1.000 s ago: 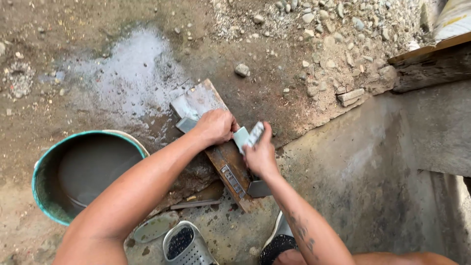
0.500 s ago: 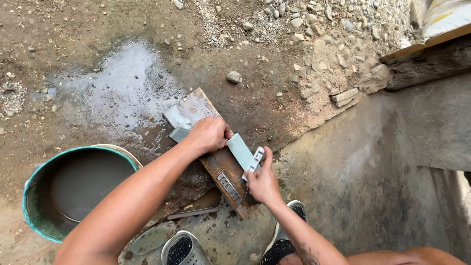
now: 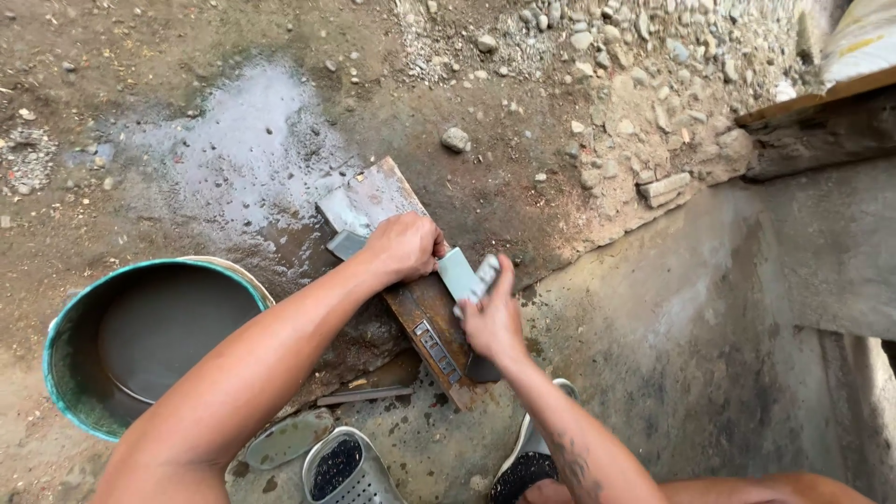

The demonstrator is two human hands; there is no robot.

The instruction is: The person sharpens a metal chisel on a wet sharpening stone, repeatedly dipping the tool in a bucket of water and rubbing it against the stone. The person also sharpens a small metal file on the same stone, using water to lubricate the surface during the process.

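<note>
A grey flat blade (image 3: 457,273) lies (slantwise) across the wet brown plank (image 3: 425,308).

Dirt ground (image 3: 187,56), wet board (image 3: 411,299), bucket (image 3: 65,373)

One label in sight — a small strip (image 3: 437,351) fixed to the wet brown plank (image 3: 425,308), near its lower end. It is a narrow rectangle, silvery-grey with a row of small dark squares, running lengthwise along the plank, just below the right hand (image 3: 490,322). Top right, at the frame's edge, a pale sack-like bundle (image 3: 857,42) with yellow marks — too cropped to tell whether it is packaging. No signs, no screens.
</note>
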